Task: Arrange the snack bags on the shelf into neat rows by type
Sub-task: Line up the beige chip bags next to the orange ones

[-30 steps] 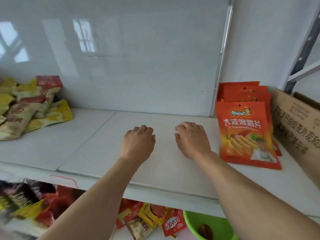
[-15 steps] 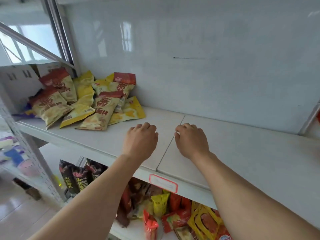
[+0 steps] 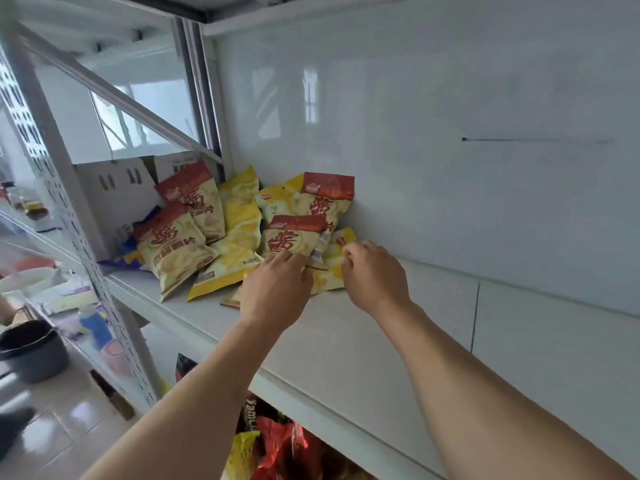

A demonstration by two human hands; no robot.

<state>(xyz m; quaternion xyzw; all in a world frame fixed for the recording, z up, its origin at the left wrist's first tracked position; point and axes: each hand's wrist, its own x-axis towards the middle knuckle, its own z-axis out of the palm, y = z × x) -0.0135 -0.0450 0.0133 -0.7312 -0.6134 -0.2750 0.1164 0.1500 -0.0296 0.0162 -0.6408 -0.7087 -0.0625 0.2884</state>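
Observation:
A loose pile of chip bags lies at the left end of the white shelf (image 3: 381, 344). Some are cream with red tops (image 3: 173, 244), others plain yellow (image 3: 239, 237). My left hand (image 3: 277, 289) rests on the lower part of the nearest red-topped bag (image 3: 294, 237), fingers curled on it. My right hand (image 3: 374, 275) pinches the edge of a yellow bag (image 3: 332, 268) at the pile's right side, against the back wall. Both hands hide the bags' lower ends.
A white cardboard box (image 3: 114, 195) stands behind the pile at the shelf's left end, beside the perforated upright (image 3: 79, 237). A blue-purple packet (image 3: 128, 258) peeks out under the pile. More snack bags (image 3: 277, 445) fill the shelf below. A dark pot (image 3: 31, 351) sits lower left.
The view swung left from the orange bags to the mixed pile. Both hands moved from the bare shelf onto the pile, left on a red-topped bag, right on a yellow one.

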